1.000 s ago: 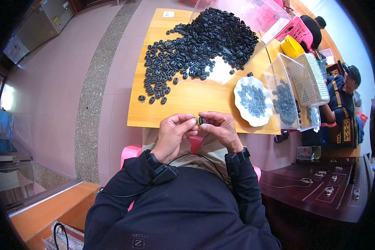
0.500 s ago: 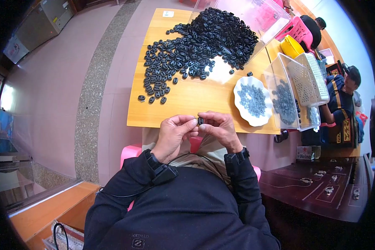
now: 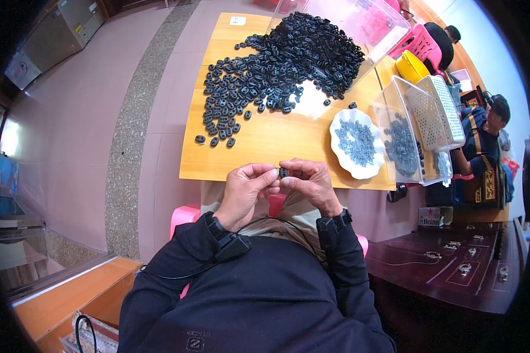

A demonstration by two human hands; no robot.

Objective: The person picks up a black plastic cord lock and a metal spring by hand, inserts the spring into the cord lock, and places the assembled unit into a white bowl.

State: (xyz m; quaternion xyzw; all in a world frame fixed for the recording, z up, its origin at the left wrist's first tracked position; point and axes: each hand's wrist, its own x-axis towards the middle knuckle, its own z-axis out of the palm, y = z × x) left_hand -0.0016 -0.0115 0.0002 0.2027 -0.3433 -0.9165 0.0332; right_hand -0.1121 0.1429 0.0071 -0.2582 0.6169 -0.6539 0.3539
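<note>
Just over the near table edge, my right hand (image 3: pixel 313 181) pinches a small black oval piece with two holes (image 3: pixel 284 172) between thumb and fingers. My left hand (image 3: pixel 247 187) is closed in a pinch against the piece's left side. What its fingertips hold is too small to make out. Many like pieces form a large black heap (image 3: pixel 312 53) on the table (image 3: pixel 265 144), with looser ones (image 3: pixel 222 97) spread to its left. To the right of my hands, a white scalloped dish (image 3: pixel 337 146) holds small clear parts.
A clear plastic bin (image 3: pixel 384 97) with dark parts stands right of the dish, beside a white perforated basket (image 3: pixel 436 112). Behind them is a yellow container (image 3: pixel 412 66). A larger clear bin (image 3: pixel 388 41) lies by the heap. Another person (image 3: pixel 480 132) sits at the right.
Both hands keep nearly the same place and grip. The black piece between them appears tilted very slightly differently.
</note>
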